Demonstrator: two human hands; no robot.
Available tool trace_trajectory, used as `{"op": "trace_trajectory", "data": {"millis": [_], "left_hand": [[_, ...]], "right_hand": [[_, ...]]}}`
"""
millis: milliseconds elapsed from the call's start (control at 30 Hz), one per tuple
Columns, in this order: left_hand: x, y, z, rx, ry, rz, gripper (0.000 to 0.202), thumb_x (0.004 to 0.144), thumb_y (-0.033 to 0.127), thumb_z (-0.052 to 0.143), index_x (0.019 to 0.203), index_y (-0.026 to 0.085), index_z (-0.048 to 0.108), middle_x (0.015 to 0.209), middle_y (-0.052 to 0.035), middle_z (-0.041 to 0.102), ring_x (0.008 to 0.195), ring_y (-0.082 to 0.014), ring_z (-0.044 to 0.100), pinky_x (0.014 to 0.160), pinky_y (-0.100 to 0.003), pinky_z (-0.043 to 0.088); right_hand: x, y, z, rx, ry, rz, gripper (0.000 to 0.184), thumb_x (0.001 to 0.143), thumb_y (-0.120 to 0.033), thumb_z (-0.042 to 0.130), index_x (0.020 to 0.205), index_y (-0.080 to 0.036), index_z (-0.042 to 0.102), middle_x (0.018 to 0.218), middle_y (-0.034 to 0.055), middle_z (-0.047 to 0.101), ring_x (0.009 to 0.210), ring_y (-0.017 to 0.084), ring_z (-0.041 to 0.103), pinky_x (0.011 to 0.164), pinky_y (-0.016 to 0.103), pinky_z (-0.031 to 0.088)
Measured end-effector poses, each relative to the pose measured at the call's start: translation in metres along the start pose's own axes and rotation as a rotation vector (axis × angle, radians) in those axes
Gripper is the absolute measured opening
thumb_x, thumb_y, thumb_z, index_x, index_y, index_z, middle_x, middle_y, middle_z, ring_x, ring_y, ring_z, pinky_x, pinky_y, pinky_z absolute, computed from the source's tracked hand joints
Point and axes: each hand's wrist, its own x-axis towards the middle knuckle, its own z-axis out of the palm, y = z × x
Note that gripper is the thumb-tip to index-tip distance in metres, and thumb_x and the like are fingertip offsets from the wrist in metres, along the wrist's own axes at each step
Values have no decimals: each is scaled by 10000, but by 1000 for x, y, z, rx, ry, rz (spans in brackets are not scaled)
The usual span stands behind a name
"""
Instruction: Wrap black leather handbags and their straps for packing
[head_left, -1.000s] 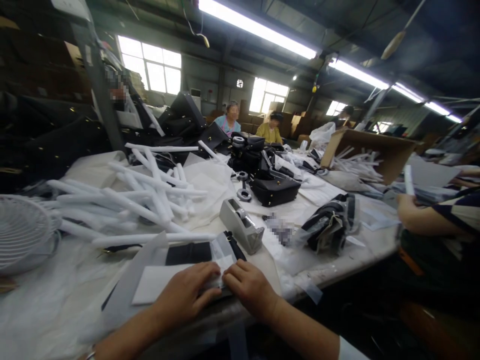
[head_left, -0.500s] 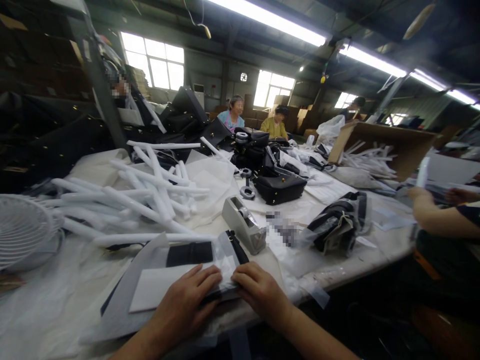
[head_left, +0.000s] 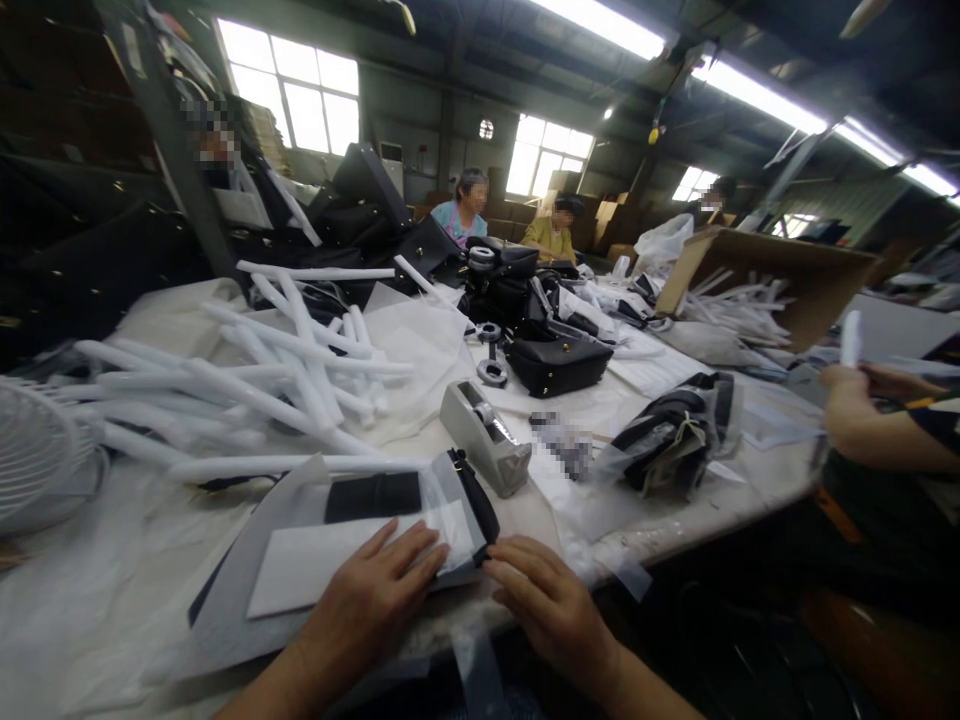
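A flat black item (head_left: 375, 497), perhaps a bag, lies on a thin greyish wrapping sheet (head_left: 217, 640) at the table's front edge. Over its near part rests a white card or folded paper (head_left: 300, 565), with clear film toward the right. My left hand (head_left: 386, 590) lies on the card and film, fingers stretched out. At the right end, my right hand (head_left: 555, 605) has its fingers extended and slightly bent, their tips at the lower end of a black strap-like edge (head_left: 474, 495). Just behind stands a grey tape dispenser (head_left: 484, 435).
White foam-like tubes (head_left: 255, 375) are heaped behind left, beside a fan (head_left: 37, 450). Black bags (head_left: 559, 365) and a wrapped black bundle (head_left: 675, 435) lie to the right. A cardboard box (head_left: 817, 290) holds more tubes. A co-worker's hand (head_left: 851, 385) grips a white tube.
My right hand has moved slightly right and down, its fingers now at the strap's lower end. More of the film and white card shows between my hands. The view has shifted a little.
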Motion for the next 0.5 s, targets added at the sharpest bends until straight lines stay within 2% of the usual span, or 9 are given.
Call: {"op": "trace_trajectory", "data": {"millis": [133, 200, 300, 367, 433, 500], "left_hand": [[-1, -1, 1, -18, -12, 3, 375, 952, 121, 463, 1308, 194, 559, 1278, -116, 667, 1192, -284, 623, 1014, -513, 512], [-2, -1, 1, -29, 0, -4, 374, 948, 114, 464, 1301, 190, 562, 1276, -118, 668, 1191, -283, 623, 1015, -508, 510], [-1, -1, 0, -38, 0, -10, 365, 946, 112, 465, 1287, 186, 570, 1273, -123, 667, 1188, -279, 625, 1028, -498, 500], [0, 0, -1, -48, 2, -19, 361, 945, 113, 463, 1281, 186, 574, 1277, -127, 663, 1182, -271, 628, 1036, -487, 494], [1, 0, -3, -62, 3, -37, 366, 942, 113, 466, 1283, 196, 571, 1276, -120, 663, 1171, -261, 634, 1036, -478, 497], [2, -1, -4, -75, -3, -59, 368, 944, 133, 483, 1295, 212, 561, 1273, -107, 664, 1148, -252, 646, 1030, -474, 505]], "right_hand": [[-42, -11, 8, -207, -123, -149, 376, 993, -117, 432, 1326, -212, 578, 1340, 66, 620, 1320, 262, 497, 1092, 486, 452], [-46, -17, 19, -218, -56, -177, 357, 1007, -118, 403, 1274, -217, 617, 1291, 44, 656, 1301, 241, 522, 1106, 466, 439], [-33, -23, 31, -147, 127, -127, 241, 989, -132, 481, 1076, -205, 694, 1117, 24, 737, 1148, 187, 633, 1098, 389, 452], [-20, -23, 31, -80, 190, -118, 165, 959, -128, 552, 977, -199, 701, 1041, 15, 755, 1050, 166, 667, 1062, 353, 481], [-12, -21, 25, -20, 178, -124, 159, 951, -111, 558, 981, -186, 694, 1054, 35, 748, 1042, 169, 661, 1028, 354, 504], [-8, -18, 15, 21, 125, -121, 225, 960, -81, 509, 1071, -175, 680, 1133, 76, 717, 1092, 180, 637, 1009, 365, 518]]}}
